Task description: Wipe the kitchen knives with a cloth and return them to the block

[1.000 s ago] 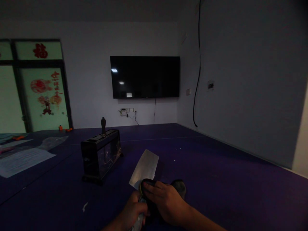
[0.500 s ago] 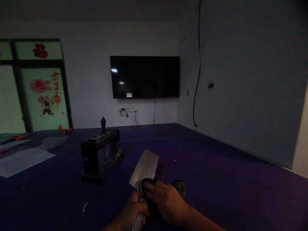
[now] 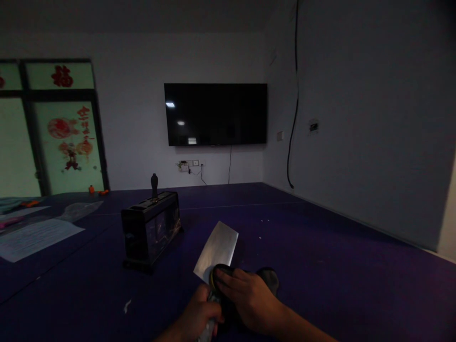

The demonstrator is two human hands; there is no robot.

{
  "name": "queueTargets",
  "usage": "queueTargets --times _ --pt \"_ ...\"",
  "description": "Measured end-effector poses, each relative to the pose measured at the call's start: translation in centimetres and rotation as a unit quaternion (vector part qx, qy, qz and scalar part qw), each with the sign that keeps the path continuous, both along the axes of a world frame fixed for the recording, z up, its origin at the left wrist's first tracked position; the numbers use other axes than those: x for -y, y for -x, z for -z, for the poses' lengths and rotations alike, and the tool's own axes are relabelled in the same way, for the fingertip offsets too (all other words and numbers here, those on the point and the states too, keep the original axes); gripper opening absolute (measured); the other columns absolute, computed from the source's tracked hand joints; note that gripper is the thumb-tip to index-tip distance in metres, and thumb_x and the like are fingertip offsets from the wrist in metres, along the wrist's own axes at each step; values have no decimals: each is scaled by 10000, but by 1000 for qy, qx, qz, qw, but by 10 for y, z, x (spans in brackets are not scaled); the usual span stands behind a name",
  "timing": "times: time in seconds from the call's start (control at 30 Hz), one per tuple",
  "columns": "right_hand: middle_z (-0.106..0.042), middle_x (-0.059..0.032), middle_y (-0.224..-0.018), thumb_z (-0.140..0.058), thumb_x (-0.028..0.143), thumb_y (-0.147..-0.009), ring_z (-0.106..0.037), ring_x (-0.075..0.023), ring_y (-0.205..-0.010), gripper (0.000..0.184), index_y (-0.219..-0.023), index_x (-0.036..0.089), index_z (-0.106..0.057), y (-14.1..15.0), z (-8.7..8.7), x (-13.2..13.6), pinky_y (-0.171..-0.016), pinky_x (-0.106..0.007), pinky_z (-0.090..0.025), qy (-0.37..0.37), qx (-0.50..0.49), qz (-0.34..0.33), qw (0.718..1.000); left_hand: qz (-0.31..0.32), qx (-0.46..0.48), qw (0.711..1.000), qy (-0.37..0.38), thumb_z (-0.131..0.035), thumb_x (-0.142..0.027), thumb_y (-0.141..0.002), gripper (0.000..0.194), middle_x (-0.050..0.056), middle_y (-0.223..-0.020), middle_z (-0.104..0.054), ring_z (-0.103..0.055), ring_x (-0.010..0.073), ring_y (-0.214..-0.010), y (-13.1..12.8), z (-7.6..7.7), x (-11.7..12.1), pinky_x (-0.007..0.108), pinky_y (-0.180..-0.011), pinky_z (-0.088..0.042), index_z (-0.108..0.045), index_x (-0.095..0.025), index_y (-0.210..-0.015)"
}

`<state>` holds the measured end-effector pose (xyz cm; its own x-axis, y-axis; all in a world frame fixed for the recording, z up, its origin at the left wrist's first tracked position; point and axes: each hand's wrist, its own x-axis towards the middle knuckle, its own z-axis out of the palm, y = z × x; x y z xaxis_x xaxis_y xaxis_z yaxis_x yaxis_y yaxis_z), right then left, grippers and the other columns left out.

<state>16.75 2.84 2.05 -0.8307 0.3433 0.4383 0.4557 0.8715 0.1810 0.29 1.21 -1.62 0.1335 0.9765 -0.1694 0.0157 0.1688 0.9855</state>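
L hand (image 3: 199,311) fingers wrapped round cleaver (image 3: 217,249) handle; blade over purple tabletop (image 3: 320,266), near black case (image 3: 133,240). R hand (image 3: 251,297) fingers curled on dark tool (image 3: 223,269) at blade's near end. Step: prob. 2-handed tool work on blade; next calls for steady grip.

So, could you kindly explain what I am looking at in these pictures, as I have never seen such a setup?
Certainly. There is no machine here: a person works with two bare hands, seen by a camera worn on their head, looking forward and down. The left hand grips the handle of a broad-bladed knife. The right hand lies over a dark, yellow-edged item at the base of the blade; it is too dark to identify. On the purple surface stand a black box and, further left, a printed sheet. A screen hangs on the wall beyond.
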Motion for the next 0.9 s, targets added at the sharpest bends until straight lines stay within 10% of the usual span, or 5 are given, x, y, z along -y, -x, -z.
queueTargets --times 0.9 --pt "-382 -45 -1342 -392 48 -656 -510 -215 -887 598 -1244 147 -432 -1 12 -9 -750 -336 -474 24 -61 92 994 10 -8 1000 11 -478 -76 -510 314 -95 -426 -469 -371 58 -292 0 -12 10 174 -358 -244 -459 -171 -808"
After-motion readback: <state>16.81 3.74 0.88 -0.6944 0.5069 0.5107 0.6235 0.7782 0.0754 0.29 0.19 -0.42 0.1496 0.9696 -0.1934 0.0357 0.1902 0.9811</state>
